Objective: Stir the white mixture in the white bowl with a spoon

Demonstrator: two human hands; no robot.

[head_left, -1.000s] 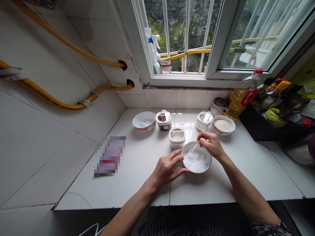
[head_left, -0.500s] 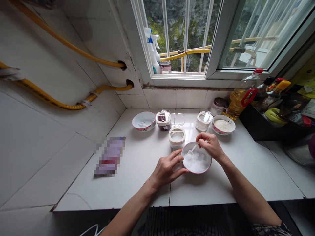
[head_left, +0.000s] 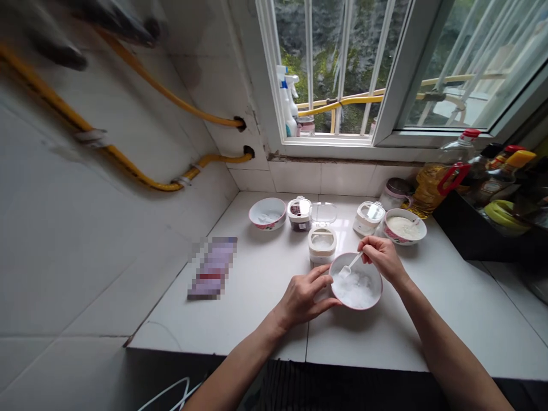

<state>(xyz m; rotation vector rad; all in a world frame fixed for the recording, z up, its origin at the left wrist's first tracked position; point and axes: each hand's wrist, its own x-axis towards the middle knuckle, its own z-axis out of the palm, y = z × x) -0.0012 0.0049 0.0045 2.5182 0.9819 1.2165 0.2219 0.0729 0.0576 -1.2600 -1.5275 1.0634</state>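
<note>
My left hand (head_left: 305,297) grips the left side of a white bowl (head_left: 378,281) with a pink rim, its thumb low and its fingers near the upper rim. White granules (head_left: 358,291) lie in the bowl. Between the fingertips of my right hand (head_left: 382,260) is the handle of a small white plastic spoon (head_left: 351,265); its scoop end rests at the granules on the bowl's left side. Just behind the bowl stands an open white-rimmed container (head_left: 322,255) with white contents.
Further back are a floral bowl (head_left: 268,224), a container with dark red contents (head_left: 299,216), a lidded container (head_left: 368,219) and a bowl of pale powder (head_left: 405,231). An oil bottle (head_left: 428,180) stands beside a black rack (head_left: 460,228). A blurred purple packet (head_left: 213,268) lies left.
The view has swung left, so everything sits further right in it. My right hand has drawn slightly up and right from the bowl's middle, and more of the spoon's handle shows.
</note>
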